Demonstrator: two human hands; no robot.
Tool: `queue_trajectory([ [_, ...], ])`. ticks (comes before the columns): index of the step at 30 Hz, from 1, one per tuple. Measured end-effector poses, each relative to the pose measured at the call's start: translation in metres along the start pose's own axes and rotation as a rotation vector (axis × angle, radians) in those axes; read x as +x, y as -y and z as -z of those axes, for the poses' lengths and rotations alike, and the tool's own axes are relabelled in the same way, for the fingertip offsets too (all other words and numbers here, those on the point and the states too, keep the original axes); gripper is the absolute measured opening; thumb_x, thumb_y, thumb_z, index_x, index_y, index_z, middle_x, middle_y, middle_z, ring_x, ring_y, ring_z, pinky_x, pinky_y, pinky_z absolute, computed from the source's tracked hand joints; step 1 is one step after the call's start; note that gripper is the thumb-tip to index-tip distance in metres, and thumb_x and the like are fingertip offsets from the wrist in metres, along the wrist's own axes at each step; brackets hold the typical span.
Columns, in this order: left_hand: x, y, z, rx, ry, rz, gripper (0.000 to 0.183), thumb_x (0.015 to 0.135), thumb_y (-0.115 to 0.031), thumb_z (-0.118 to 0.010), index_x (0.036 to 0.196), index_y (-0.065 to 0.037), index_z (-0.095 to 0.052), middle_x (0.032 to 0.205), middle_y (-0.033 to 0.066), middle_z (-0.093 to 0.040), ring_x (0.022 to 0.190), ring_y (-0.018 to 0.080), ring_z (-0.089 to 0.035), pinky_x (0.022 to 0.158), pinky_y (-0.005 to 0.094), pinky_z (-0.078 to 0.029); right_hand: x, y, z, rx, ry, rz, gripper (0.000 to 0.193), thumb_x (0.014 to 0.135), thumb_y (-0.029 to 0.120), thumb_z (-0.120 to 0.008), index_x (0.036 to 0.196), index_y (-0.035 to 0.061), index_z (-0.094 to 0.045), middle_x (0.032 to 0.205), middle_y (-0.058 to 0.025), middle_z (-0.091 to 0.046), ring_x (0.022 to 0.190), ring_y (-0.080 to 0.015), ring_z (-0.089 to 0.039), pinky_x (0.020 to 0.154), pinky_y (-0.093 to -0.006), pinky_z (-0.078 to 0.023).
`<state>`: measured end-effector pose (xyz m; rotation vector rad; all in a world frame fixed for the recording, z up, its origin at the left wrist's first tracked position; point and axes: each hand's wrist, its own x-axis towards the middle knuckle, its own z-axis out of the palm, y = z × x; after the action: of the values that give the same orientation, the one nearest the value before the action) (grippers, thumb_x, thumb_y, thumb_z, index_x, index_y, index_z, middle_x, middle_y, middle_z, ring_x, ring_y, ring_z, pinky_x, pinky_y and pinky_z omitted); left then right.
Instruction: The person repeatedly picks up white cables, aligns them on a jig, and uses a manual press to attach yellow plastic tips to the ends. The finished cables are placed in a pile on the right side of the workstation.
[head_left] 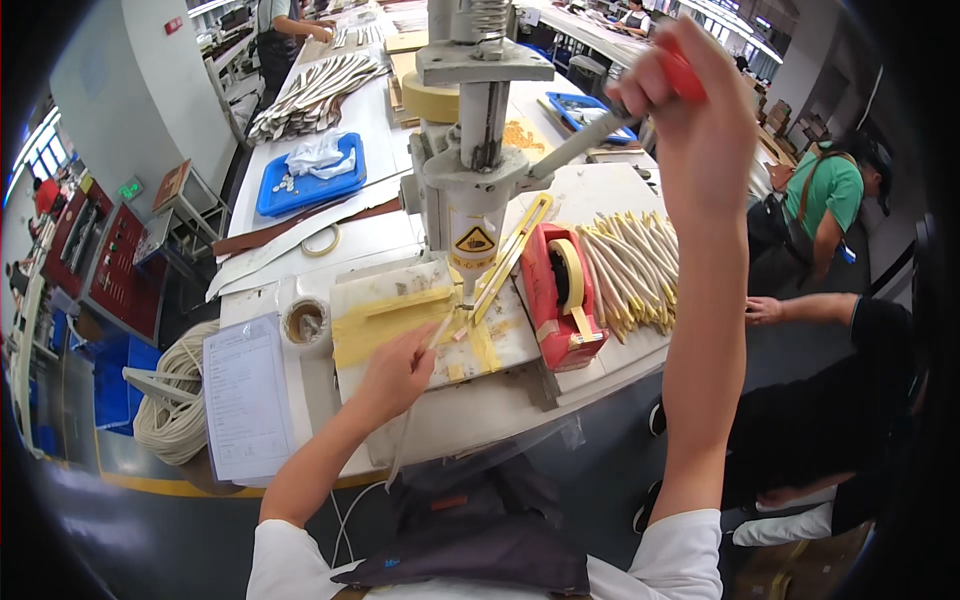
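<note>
A grey hand-lever press stands before me, its narrow tip low over a base plate covered with yellow tape. My right hand, raised high on the right, is wrapped round the red knob of the press lever. My left hand rests low on the plate, pinching a thin whitish cord whose end reaches to the press tip. The cord's tail seems to hang from that hand over the table's front edge. A yellow slotted guide lies slanted right of the tip.
Right of the plate sit a red tape dispenser and a bundle of cords with yellow ends. To the left are a tape roll, a paper sheet, a blue tray and a cord coil. People stand nearby at right.
</note>
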<state>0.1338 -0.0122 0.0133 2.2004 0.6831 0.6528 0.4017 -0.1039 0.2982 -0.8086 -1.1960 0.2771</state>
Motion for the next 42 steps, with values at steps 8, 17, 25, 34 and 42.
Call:
queue_trajectory([
  [8, -0.047, 0.015, 0.004, -0.352, -0.242, 0.207, 0.037, 0.097, -0.008, -0.068, 0.134, 0.001, -0.065, 0.090, 0.0085, -0.069, 0.076, 0.0141, -0.068, 0.070, 0.0280, -0.057, -0.023, -0.001, -0.016, -0.675, -0.121, 0.145, 0.039, 0.102, 0.021, -0.063, 0.133, -0.0027, -0.060, 0.105, -0.0162, -0.073, 0.095, -0.0235, -0.071, 0.081, -0.0331, -0.054],
  [17, -0.069, 0.021, 0.010, -0.561, -0.254, 0.282, 0.036, 0.097, -0.002, -0.067, 0.132, 0.003, -0.065, 0.098, 0.0069, -0.069, 0.082, 0.0116, -0.067, 0.076, 0.0267, -0.058, -0.211, -0.146, -0.027, -1.078, 0.504, -0.458, 0.034, 0.084, 0.008, -0.066, 0.117, 0.0001, -0.071, 0.150, -0.0298, -0.046, 0.102, -0.0455, -0.069, 0.092, -0.0477, -0.056],
  [25, -0.070, 0.026, 0.007, -0.593, -0.260, 0.297, 0.036, 0.097, -0.002, -0.068, 0.132, 0.003, -0.065, 0.097, 0.0068, -0.069, 0.081, 0.0110, -0.066, 0.075, 0.0263, -0.057, -0.211, -0.195, -0.019, -1.014, 0.441, -0.471, 0.034, 0.078, 0.008, -0.070, 0.112, 0.0010, -0.074, 0.155, -0.0257, -0.042, 0.109, -0.0440, -0.067, 0.097, -0.0471, -0.054],
  [34, -0.067, 0.022, 0.009, -0.569, -0.260, 0.300, 0.035, 0.096, -0.001, -0.068, 0.131, 0.004, -0.065, 0.096, 0.0075, -0.069, 0.079, 0.0117, -0.067, 0.074, 0.0263, -0.058, -0.211, -0.185, -0.029, -1.068, 0.328, -0.415, 0.021, 0.082, 0.004, -0.068, 0.103, 0.0027, -0.067, 0.139, -0.0202, -0.056, 0.111, -0.0395, -0.064, 0.093, -0.0474, -0.055],
  [42, -0.073, 0.000, 0.004, -0.738, -0.296, 0.383, 0.034, 0.091, 0.003, -0.071, 0.124, 0.011, -0.065, 0.090, 0.0089, -0.071, 0.068, 0.0141, -0.067, 0.064, 0.0278, -0.056, -0.268, -0.152, -0.024, -0.930, 0.133, 0.068, 0.017, 0.085, -0.003, -0.068, 0.102, 0.0015, -0.066, 0.114, -0.0158, -0.070, 0.096, -0.0343, -0.069, 0.081, -0.0420, -0.058],
])
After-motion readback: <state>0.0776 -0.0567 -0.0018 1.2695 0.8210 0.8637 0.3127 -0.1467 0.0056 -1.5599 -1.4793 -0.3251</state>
